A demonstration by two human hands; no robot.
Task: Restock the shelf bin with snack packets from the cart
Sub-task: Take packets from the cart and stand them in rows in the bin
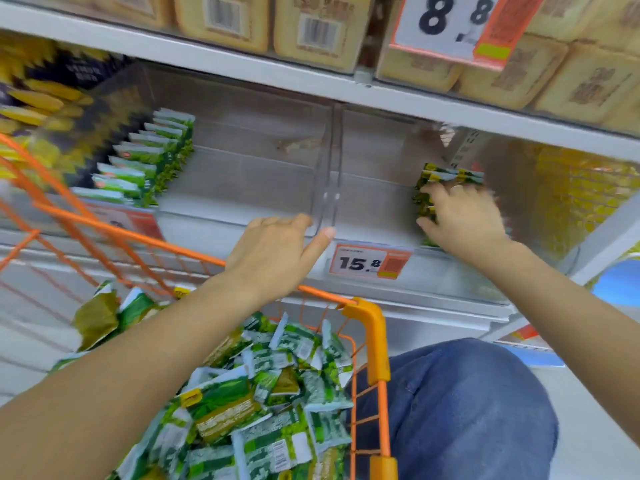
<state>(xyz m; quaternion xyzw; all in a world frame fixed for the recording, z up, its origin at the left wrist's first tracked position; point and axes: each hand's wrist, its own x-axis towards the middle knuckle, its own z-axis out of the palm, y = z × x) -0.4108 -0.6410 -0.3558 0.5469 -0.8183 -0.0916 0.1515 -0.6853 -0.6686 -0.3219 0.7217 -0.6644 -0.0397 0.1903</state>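
Note:
Two clear plastic bins stand side by side on the middle shelf. My left hand [277,251] rests on the front rim of the left bin [242,188], thumb against the divider, fingers relaxed. That bin holds a row of green snack packets [145,164] at its left side. My right hand [460,220] presses a small stack of green packets [446,178] against the right wall of the right bin [374,188]; motion blur hides the fingers' exact grip. Below, the orange cart [374,327] is heaped with loose green packets [263,393].
A 15.8 price tag [369,261] hangs on the shelf edge under the right bin. Tan boxes [318,29] fill the upper shelf beside an 8.8 sign [453,22]. Yellow packs [581,199] sit right of the bins, yellow-black bags [52,98] left. My jeans-clad knee [467,403] is beside the cart.

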